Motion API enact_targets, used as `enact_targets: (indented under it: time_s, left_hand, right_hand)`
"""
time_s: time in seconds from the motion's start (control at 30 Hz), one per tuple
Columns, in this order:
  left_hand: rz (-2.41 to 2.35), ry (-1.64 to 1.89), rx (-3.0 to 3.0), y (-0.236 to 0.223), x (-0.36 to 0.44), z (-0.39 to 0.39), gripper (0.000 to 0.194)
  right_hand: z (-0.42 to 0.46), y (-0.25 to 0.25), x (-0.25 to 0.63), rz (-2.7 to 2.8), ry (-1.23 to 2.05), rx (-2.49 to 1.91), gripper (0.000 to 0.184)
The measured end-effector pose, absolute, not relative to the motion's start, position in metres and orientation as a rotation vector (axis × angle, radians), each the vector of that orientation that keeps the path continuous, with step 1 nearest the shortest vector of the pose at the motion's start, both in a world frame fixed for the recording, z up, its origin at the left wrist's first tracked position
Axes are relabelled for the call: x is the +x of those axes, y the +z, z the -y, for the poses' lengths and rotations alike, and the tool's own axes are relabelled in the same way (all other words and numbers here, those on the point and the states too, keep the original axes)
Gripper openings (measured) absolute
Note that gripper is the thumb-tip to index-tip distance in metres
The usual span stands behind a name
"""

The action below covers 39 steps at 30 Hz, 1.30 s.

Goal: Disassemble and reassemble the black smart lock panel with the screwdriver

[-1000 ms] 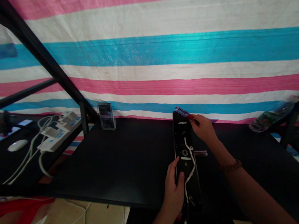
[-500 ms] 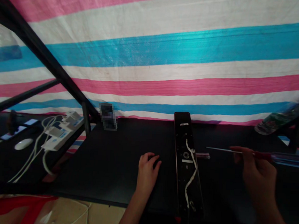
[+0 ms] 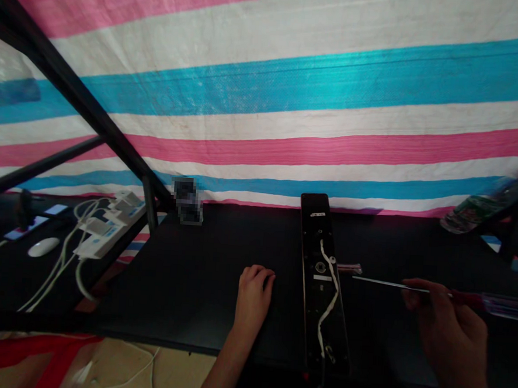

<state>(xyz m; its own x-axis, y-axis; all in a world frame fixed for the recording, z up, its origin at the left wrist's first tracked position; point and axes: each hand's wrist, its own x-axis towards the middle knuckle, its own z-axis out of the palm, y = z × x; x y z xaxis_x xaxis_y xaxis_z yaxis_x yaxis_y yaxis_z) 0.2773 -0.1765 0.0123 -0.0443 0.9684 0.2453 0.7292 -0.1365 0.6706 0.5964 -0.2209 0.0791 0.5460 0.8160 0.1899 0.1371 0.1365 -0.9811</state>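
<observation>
A long black panel (image 3: 319, 279) lies lengthwise on the black table (image 3: 201, 284), with a white cable (image 3: 329, 303) running down its face. My left hand (image 3: 253, 293) rests on the table just left of the panel, fingers curled under, holding nothing I can see. My right hand (image 3: 444, 322) is to the right of the panel and grips a long screwdriver (image 3: 411, 288) by its shaft. The screwdriver's metal tip points left toward the panel and its clear red handle sticks out to the right. A small pinkish piece (image 3: 350, 268) lies beside the panel.
A striped pink, white and blue tarp (image 3: 291, 102) hangs behind the table. A black metal frame (image 3: 72, 95) slants across the left. Power strips with white cables (image 3: 103, 231), a white mouse (image 3: 43, 246) and phones sit on the left table. A plastic bottle (image 3: 481, 207) lies at far right.
My left hand let go of the panel and moved left onto the table. My right hand pulled the screwdriver away from the panel's far end, out to the right and then slightly lower.
</observation>
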Motion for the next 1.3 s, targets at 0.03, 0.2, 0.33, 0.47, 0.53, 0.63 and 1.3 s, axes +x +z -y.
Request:
enact_targets:
  time_s: [0.03, 0.2, 0.33, 0.47, 0.53, 0.63, 1.3]
  left_hand:
    - [-1.773, 1.014, 1.846, 0.017, 0.280, 0.177, 0.020]
    - [-1.507, 1.150, 1.380, 0.054, 0.304, 0.189, 0.017]
    - [-1.302, 1.149, 1.185, 0.083, 0.320, 0.199, 0.015]
    - [-1.278, 1.144, 1.104, 0.087, 0.321, 0.204, 0.013]
    - [-1.275, 1.130, 1.095, 0.083, 0.320, 0.206, 0.013]
    - [-1.278, 1.110, 1.081, 0.079, 0.320, 0.209, 0.015]
    - [-1.288, 1.247, 1.168, 0.084, 0.331, 0.225, 0.012]
  right_hand:
    - [0.222, 0.083, 0.590, 0.843, 0.669, -1.316, 0.039]
    - [0.227, 0.092, 0.557, 0.768, 0.933, -1.136, 0.034]
    - [0.227, 0.085, 0.540, 0.793, 1.052, -1.065, 0.030]
    - [0.227, 0.079, 0.535, 0.759, 1.086, -1.028, 0.029]
    - [0.228, 0.078, 0.535, 0.745, 1.085, -1.037, 0.029]
    - [0.230, 0.079, 0.537, 0.728, 1.082, -1.048, 0.031]
    - [0.232, 0.065, 0.532, 0.492, 1.197, -1.007, 0.028]
